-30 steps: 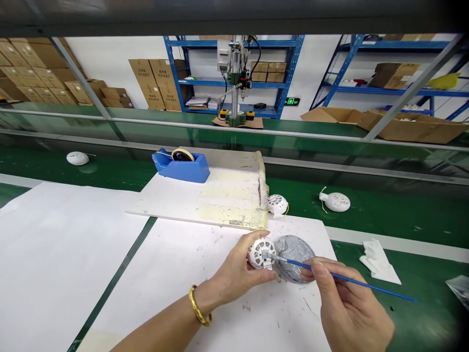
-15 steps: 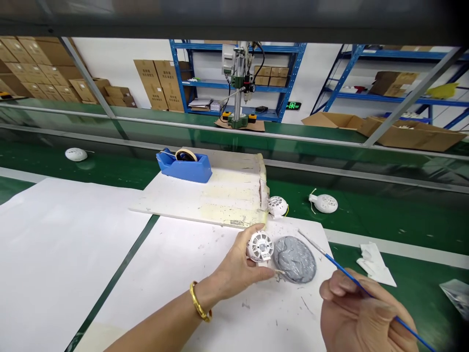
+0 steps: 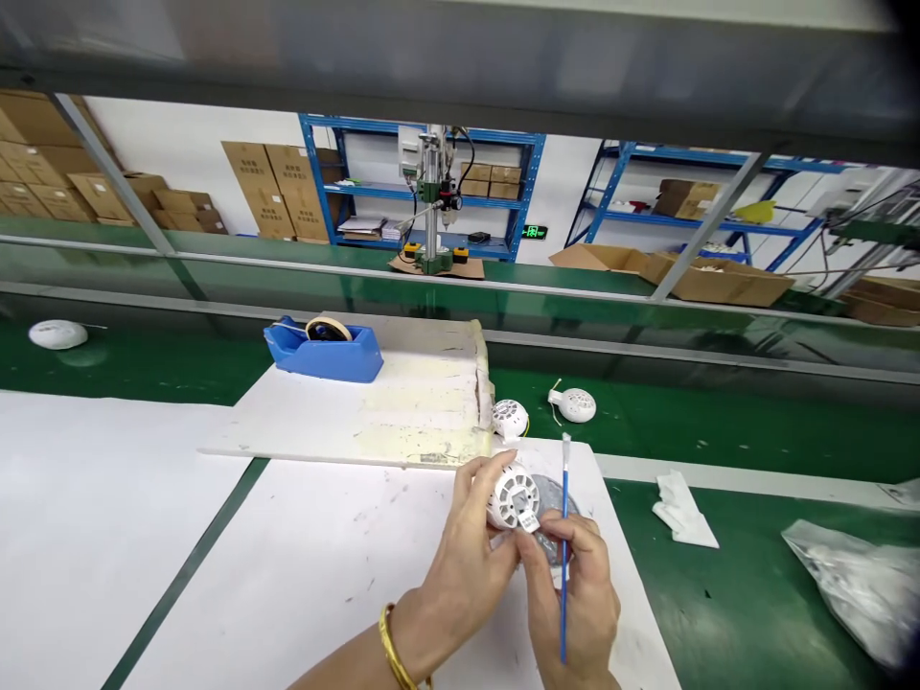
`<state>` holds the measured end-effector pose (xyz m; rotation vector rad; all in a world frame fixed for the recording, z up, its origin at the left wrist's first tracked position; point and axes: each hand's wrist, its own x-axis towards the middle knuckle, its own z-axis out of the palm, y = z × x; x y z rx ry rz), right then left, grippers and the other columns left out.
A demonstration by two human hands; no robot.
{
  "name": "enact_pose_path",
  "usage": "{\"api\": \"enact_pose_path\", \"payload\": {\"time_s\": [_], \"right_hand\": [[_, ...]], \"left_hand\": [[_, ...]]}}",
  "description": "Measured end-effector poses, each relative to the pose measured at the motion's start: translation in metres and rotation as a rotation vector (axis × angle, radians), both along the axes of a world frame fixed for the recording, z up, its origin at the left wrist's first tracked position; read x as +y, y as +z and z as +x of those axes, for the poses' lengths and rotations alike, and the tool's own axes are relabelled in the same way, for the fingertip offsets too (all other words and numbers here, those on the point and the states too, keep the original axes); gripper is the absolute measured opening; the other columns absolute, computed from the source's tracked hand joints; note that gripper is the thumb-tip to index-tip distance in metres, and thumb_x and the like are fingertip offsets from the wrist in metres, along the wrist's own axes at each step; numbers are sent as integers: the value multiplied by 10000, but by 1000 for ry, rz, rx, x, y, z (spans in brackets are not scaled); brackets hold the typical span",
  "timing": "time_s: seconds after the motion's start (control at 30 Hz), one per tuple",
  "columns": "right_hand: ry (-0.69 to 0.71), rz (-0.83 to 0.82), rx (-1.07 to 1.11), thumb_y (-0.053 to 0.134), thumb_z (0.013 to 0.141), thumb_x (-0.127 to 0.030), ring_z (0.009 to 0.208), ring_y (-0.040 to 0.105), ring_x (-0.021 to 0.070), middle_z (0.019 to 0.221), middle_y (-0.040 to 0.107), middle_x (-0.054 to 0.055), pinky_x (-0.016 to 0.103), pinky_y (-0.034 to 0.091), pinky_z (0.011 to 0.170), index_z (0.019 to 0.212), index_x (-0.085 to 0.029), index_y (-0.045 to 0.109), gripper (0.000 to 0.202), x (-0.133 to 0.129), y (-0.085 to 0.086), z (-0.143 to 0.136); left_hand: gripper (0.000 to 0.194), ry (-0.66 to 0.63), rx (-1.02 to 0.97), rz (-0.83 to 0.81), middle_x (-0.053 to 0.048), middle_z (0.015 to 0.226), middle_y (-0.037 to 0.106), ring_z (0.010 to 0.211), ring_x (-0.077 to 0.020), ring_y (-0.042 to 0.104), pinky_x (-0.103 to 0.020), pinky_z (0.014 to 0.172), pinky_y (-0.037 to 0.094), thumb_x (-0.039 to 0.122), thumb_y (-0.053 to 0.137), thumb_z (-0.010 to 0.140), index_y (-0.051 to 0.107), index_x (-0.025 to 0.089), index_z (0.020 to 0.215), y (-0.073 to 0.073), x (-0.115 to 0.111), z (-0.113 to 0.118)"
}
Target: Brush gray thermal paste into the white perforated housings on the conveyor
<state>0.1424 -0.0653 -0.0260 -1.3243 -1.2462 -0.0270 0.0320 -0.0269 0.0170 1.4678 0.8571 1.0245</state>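
My left hand [image 3: 460, 561] is closed around a small white round device [image 3: 513, 494] with a ring of vent slots and a white tab sticking out at its lower side. My right hand [image 3: 582, 609] holds a thin blue-handled brush [image 3: 564, 479] upright between its fingers, bristle end up. The thumb and index finger of that hand also meet near the device's tab; whether they pinch it or a cord I cannot tell. Behind both hands lies a round pool of grey paste [image 3: 552, 492], partly covered by them.
Two similar white devices, a near one [image 3: 510, 419] and a farther one [image 3: 577, 405], lie beyond my hands; another device [image 3: 58, 334] is far left. A blue tape dispenser [image 3: 327, 355] stands on a stained board [image 3: 424, 402]. A crumpled tissue [image 3: 682, 511] and plastic bag [image 3: 855, 585] lie right.
My right hand has come leftward to the device, and the brush has turned from slanted to upright. The device stays in my left hand. The camera view has shifted to the right.
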Motion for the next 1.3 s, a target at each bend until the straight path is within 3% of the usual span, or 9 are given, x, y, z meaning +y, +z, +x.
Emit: {"api": "enact_pose_path", "payload": {"time_s": [0.23, 0.33, 0.5, 0.63, 0.73, 1.1, 1.3], "right_hand": [[-20, -80, 130, 621, 818, -301, 727, 635, 180, 863, 647, 74, 280, 524, 580, 944, -179, 594, 178, 0, 7, 1], [-28, -96, 91, 616, 822, -291, 735, 642, 182, 860, 661, 71, 290, 532, 626, 949, -172, 618, 174, 1, 15, 6], [268, 52, -124, 595, 810, -81, 793, 612, 178, 859, 638, 50, 327, 520, 684, 998, -197, 620, 223, 8, 35, 25], [482, -31, -246, 545, 827, -39, 786, 589, 168, 850, 615, 45, 315, 501, 654, 1034, -216, 619, 282, 13, 50, 41], [562, -128, -269, 526, 848, -65, 758, 573, 156, 826, 588, 41, 286, 480, 607, 1014, -213, 621, 242, 13, 58, 46], [522, -362, -240, 532, 877, -239, 739, 540, 146, 865, 547, 34, 258, 447, 600, 891, -225, 576, 48, 18, 61, 49], [562, -590, -191, 558, 851, -273, 681, 517, 129, 821, 529, -6, 242, 445, 590, 897, -234, 489, 92, 20, 62, 47]], "left_hand": [[546, -4, 25, -47, -53, 1323, 339, 1162, -221, 469, -310, 856, 539, 165, 596, 816, 412, 342, 1298, 1, 1, 4], [543, -13, -20, -84, -79, 1311, 394, 1127, -225, 499, -333, 874, 522, 213, 631, 808, 397, 289, 1292, 3, 3, 3], [559, -102, -102, -212, -48, 1052, 556, 880, -157, 565, -293, 761, 521, 206, 678, 771, 350, 238, 1222, 7, 8, -2], [550, -213, -104, -262, -23, 963, 550, 820, -139, 553, -269, 702, 505, 120, 697, 716, 386, 221, 1160, 9, 11, -8], [575, -269, -122, -295, -37, 993, 552, 857, -160, 566, -287, 712, 506, 104, 705, 700, 394, 218, 1169, 9, 12, -11], [554, -334, -141, -311, -41, 1027, 540, 890, -166, 572, -314, 766, 510, 103, 692, 713, 417, 224, 1178, 8, 15, -18], [569, -365, 91, -219, -53, 1051, 553, 874, -178, 579, -318, 749, 507, 110, 682, 703, 431, 226, 1200, 11, 15, -32]]}}
